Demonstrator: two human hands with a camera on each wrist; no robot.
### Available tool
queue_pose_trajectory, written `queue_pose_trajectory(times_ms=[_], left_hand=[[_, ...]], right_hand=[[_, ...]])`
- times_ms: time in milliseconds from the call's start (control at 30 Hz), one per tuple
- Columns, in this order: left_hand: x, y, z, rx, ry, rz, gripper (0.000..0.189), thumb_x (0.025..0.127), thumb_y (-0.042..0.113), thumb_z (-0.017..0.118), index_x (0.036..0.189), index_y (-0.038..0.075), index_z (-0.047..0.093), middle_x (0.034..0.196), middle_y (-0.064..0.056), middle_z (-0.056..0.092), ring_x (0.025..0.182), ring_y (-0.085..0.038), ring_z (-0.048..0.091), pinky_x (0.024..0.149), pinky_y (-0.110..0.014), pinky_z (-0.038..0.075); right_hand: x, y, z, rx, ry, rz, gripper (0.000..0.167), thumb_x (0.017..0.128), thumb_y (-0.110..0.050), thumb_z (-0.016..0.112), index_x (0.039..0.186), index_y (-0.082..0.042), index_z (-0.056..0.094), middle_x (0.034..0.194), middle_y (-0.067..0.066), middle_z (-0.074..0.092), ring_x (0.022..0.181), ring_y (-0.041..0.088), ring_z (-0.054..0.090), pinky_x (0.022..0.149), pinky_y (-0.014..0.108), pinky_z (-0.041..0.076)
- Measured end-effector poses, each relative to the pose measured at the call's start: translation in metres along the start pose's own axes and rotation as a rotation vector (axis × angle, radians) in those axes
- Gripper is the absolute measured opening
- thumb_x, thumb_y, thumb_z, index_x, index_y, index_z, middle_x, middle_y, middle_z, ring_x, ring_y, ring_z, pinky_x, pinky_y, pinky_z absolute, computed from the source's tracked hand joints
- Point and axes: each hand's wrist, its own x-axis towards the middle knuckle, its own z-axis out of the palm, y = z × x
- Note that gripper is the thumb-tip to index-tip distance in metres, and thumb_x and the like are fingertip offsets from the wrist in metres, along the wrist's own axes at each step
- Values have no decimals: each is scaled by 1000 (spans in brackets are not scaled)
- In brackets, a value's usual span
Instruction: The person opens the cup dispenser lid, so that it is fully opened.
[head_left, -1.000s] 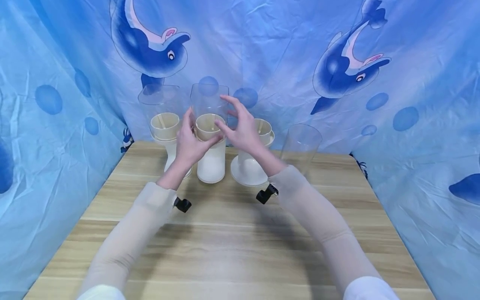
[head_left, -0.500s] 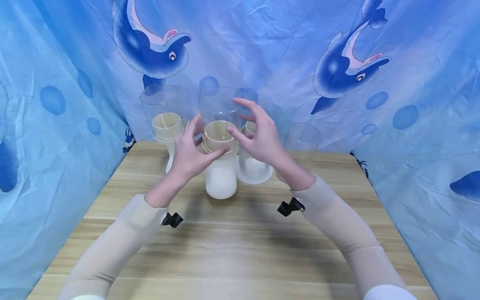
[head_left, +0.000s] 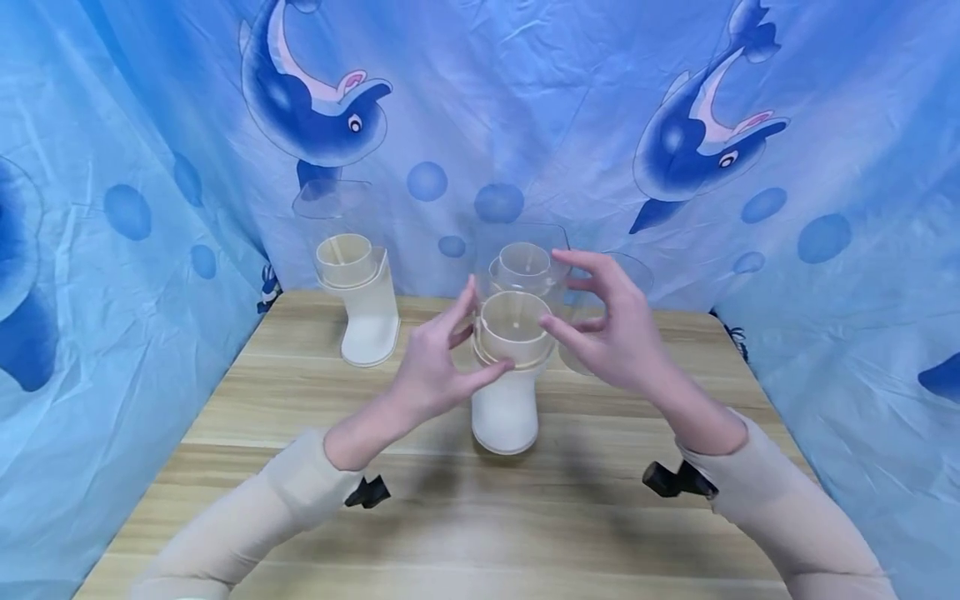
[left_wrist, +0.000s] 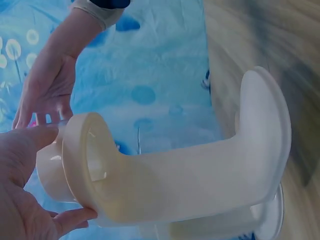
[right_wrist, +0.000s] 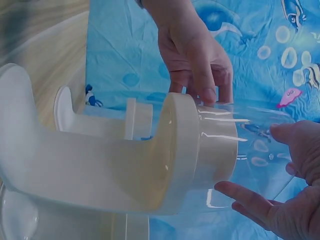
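Between my two hands is a white stand with a foot-like base, a cream cup-shaped ring on top and a clear plastic cylinder around and above the ring. It is upright. My left hand grips it from the left, thumb across the front at the ring's level and fingers behind. From the right, my right hand holds the clear cylinder, its thumb in front and fingers spread along the far side. A similar stand partly hidden behind shows its cream cup.
Another white stand with a cream cup and clear cylinder is at the back left of the wooden table. A clear cylinder stands at the back right, partly behind my right hand. A blue dolphin-print curtain encloses the back and sides.
Both hands have brought the held stand from the back row rightward and nearer to me, now in front of another stand. The left stand stays put.
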Motion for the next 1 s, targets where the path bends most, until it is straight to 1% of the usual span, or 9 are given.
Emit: queue_pose_trajectory(times_ms=[133, 233, 333, 567, 767, 867, 1000], left_hand=[[-2, 3, 14, -30, -28, 44, 109, 78, 13, 96, 161, -10, 30, 159, -27, 49, 138, -41, 61, 97, -32, 61], [-3, 4, 21, -61, -44, 48, 109, 78, 13, 96, 163, -8, 30, 162, -25, 46, 139, -40, 61, 97, -30, 60], [-5, 6, 26, -67, -60, 43, 107, 79, 13, 95, 163, -7, 31, 165, -25, 42, 141, -38, 59, 98, -29, 60], [-10, 7, 33, -61, -80, 57, 107, 79, 13, 95, 162, -8, 32, 161, -28, 47, 140, -38, 60, 96, -31, 62], [-14, 4, 39, -42, -64, 55, 106, 79, 15, 96, 163, -6, 33, 160, -26, 50, 139, -36, 61, 97, -30, 62], [-17, 2, 42, -39, -54, 63, 106, 79, 15, 96, 162, -6, 34, 160, -28, 49, 138, -38, 62, 95, -31, 62], [-20, 0, 44, -26, -44, 77, 106, 78, 14, 96, 161, -7, 35, 154, -30, 54, 135, -39, 64, 93, -31, 63]], right_hand=[[-15, 1, -11, 2, -3, 24, 75, 83, 7, 86, 149, -7, 55, 151, 14, 53, 124, 36, 67, 73, 23, 65], [-23, 2, -17, -11, -8, 46, 77, 83, 9, 86, 150, -9, 54, 152, 12, 52, 123, 36, 66, 75, 23, 65], [-30, 4, -20, -21, -9, 58, 78, 83, 9, 86, 151, -9, 53, 153, 12, 51, 122, 37, 67, 75, 23, 65], [-43, 8, -23, -39, -5, 54, 75, 82, 10, 85, 149, -4, 52, 152, 16, 51, 119, 37, 67, 73, 21, 64], [-46, 12, -22, -8, -7, 46, 77, 80, 13, 85, 148, -1, 52, 152, 19, 50, 120, 40, 67, 74, 23, 65], [-49, 14, -21, 5, -6, 53, 77, 80, 14, 85, 147, -1, 52, 152, 19, 49, 121, 40, 66, 74, 23, 65], [-53, 17, -19, 18, -10, 72, 76, 81, 13, 85, 147, -1, 52, 153, 18, 48, 122, 40, 66, 75, 24, 65]])
